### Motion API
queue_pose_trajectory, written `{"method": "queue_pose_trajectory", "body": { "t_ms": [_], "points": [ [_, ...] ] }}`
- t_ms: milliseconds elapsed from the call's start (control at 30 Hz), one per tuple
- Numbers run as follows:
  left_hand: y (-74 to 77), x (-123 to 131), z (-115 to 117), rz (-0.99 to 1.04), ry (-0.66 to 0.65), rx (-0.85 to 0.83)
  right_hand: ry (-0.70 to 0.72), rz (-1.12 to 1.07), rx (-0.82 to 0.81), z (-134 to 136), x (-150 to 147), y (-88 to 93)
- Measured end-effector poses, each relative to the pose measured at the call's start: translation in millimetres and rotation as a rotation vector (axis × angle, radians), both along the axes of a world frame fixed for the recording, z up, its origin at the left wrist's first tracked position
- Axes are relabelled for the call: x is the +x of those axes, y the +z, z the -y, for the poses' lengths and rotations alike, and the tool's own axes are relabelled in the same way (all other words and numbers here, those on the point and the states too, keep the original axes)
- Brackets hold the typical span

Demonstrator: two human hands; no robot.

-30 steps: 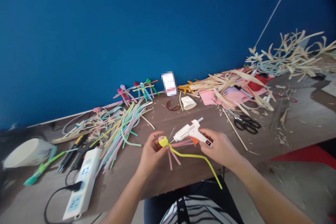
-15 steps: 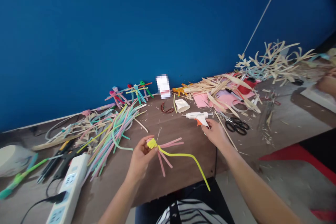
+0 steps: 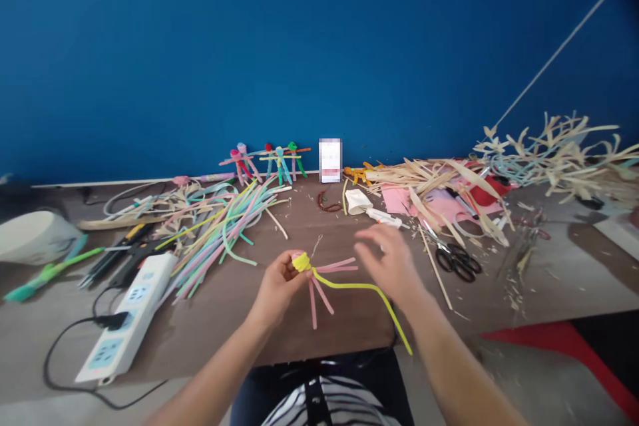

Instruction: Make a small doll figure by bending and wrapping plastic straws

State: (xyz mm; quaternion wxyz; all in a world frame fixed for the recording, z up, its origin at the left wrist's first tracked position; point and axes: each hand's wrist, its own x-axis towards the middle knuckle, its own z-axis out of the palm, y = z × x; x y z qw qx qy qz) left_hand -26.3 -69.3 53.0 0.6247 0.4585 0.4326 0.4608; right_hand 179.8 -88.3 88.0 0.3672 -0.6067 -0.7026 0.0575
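My left hand (image 3: 279, 285) pinches a small pipe-cleaner figure (image 3: 302, 263) by its yellow-wrapped head end. Pink pipe-cleaner limbs stick out from it to the right and downward, and a long yellow tail (image 3: 364, 286) bends over the table's front edge. A thin wire loop rises from its top. To the right, my right hand (image 3: 392, 259) hovers over the table, fingers apart, with nothing seen in it. Just beyond that hand lies a white glue gun (image 3: 384, 217), partly hidden by the fingers, beside a crumpled white piece (image 3: 358, 202).
Loose pastel pipe cleaners (image 3: 229, 226) and a white power strip (image 3: 132, 319) lie on the left. Several small pipe-cleaner figures (image 3: 280, 163) lean on the blue wall. Black scissors (image 3: 456, 259), pale strips (image 3: 424, 176) and pink sheets (image 3: 397, 200) are on the right.
My right hand has let go of the glue gun, which now lies on the table, and has moved left toward the figure. My left hand keeps its hold. The view has tilted and shifted.
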Motion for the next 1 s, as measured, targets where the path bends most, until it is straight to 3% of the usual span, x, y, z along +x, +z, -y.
{"method": "queue_pose_trajectory", "body": {
  "t_ms": [67, 133, 500, 700, 833, 1000],
  "points": [
    [1.4, 4, 0, 0.019, -0.022, 0.000, 0.234, -0.004, -0.037, 13, -25, 8.9],
    [3.0, 9, 1, 0.036, -0.035, -0.001, 0.265, 0.011, -0.053, 20, -43, 9.0],
    [-1.4, 13, 6, 0.093, -0.052, -0.002, 0.274, 0.146, -0.117, 12, -52, -1.9],
    [-15.7, 17, 6, 0.156, 0.070, -0.031, 0.210, 0.264, -0.077, 17, -60, -5.3],
    [-13.7, 19, 4, 0.155, 0.142, -0.022, 0.111, 0.191, -0.064, 21, -58, -6.9],
    [-11.1, 21, 5, 0.148, 0.157, -0.008, 0.162, 0.184, -0.060, 20, -53, -8.0]
  ]
}}
